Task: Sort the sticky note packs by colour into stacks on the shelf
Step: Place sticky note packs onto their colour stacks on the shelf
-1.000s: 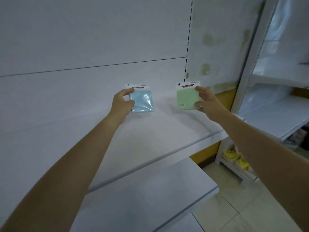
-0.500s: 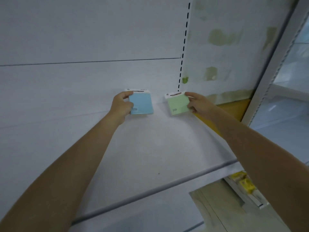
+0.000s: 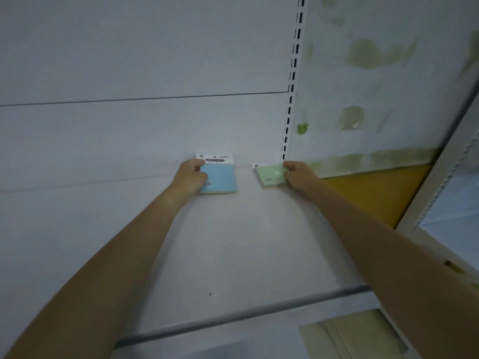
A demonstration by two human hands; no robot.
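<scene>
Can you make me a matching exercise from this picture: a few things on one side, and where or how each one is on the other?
Things:
1. blue pack
2. green pack
3. slotted upright
4. yellow panel

Descriptions:
A. low on the wall, right of the shelf
B. held by the right hand
C. rising above the green pack
D. held by the left hand

Pairs: 1-D, 2-B, 3-C, 4-A

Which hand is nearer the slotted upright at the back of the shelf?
Right. The right hand, gripping the green pack, sits just below the foot of the slotted upright. The left hand, on the blue pack, is farther to its left.
</scene>
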